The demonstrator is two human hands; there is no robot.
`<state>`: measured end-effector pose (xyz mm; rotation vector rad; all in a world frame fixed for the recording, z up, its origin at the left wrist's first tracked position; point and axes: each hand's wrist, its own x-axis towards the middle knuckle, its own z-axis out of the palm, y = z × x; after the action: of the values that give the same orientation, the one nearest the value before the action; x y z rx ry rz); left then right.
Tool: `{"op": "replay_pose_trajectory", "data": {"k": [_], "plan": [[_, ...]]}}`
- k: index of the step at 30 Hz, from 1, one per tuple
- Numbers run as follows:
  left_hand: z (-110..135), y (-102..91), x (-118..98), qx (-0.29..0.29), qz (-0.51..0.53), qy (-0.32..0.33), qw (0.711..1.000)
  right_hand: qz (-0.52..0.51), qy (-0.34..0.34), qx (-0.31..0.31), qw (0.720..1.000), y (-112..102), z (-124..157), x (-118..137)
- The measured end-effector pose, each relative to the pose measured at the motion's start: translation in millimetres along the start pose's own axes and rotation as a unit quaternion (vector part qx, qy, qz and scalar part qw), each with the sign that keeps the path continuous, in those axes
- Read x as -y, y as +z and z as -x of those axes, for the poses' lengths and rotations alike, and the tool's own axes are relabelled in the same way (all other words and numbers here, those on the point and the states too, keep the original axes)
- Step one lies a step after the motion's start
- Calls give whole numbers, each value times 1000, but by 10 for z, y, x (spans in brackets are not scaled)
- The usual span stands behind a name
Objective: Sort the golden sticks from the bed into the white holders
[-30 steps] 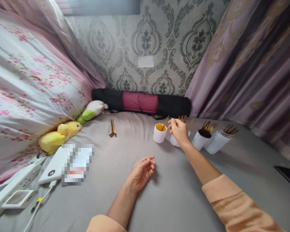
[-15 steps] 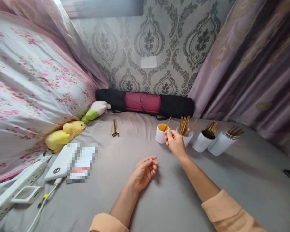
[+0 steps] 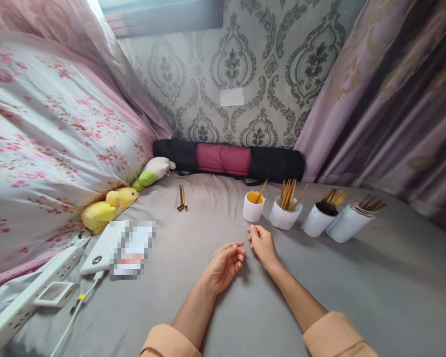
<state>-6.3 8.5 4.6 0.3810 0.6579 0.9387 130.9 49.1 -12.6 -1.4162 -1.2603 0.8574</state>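
Above the grey sheet, my left hand [image 3: 223, 268] is turned palm inward, empty, its fingers loosely bent and apart from one another. Close beside it on the right is my right hand [image 3: 263, 246], its fingers curled together with nothing visible in them. Just beyond the right hand stands a small white cup [image 3: 251, 212] with an orange-yellow inside; one thin brown stick [image 3: 261, 190] leans out of it. To its right a wider white cup [image 3: 284, 219] holds several thin brown sticks [image 3: 288, 192]. Neither hand touches a cup.
Two more white containers, one dark inside [image 3: 314, 221] and one taller and tilted [image 3: 347, 227], hold sticks at right. A few short brown sticks [image 3: 182, 197] lie left of centre. A power bank [image 3: 106, 248], power strip [image 3: 33, 297], plush toys [image 3: 107, 208] and black-and-maroon roll [image 3: 226, 159] surround them.
My right hand has drawn back from the small white cup toward my left hand, leaving the thin stick leaning in the cup. The whole view has shifted slightly.
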Motion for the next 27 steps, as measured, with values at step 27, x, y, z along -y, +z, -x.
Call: {"op": "replay_pose_trajectory", "data": {"k": [27], "plan": [[-545, -613, -1175, -247, -568, 185, 763, 132, -49, -17, 990, 27, 37, -114]]}}
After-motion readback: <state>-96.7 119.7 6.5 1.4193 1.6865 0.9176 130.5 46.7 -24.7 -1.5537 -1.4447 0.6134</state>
